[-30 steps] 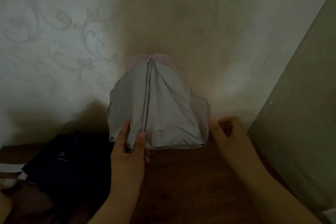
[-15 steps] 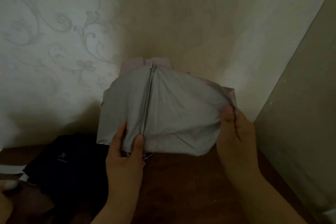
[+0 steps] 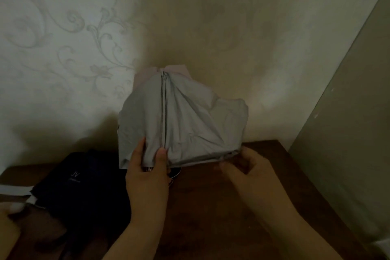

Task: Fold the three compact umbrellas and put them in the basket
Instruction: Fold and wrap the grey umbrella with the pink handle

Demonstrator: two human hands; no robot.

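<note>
- While the grey fabric compact umbrella (image 3: 185, 124) is being held half-collapsed above the dark brown wooden table (image 3: 263, 186), its loose panels could be bunched unevenly, judging by how far the right flap is billowing away from the central rib.
- If the bottom hem is being pulled too hard by the right hand (image 3: 247, 170), a thin rib could be bent or the cloth dragged out of its pleats.
- Should the hold at the shaft be loosened, the canopy could be sprung open again, or dropped onto the black folded fabric item with small white lettering (image 3: 80, 188) lying left of the umbrella.
- The umbrella's lower middle is being clamped by the left hand (image 3: 147, 173), thumb and fingers curled round the gathered cloth beside the rib.
- The hem at the umbrella's lower right corner is being pinched by the right hand's fingertips.
- Matte, creased grey cloth is being shown, with a pale pink edge peeking behind the umbrella's top; a metal rib is running straight down its centre.
- No basket is being shown.
</note>
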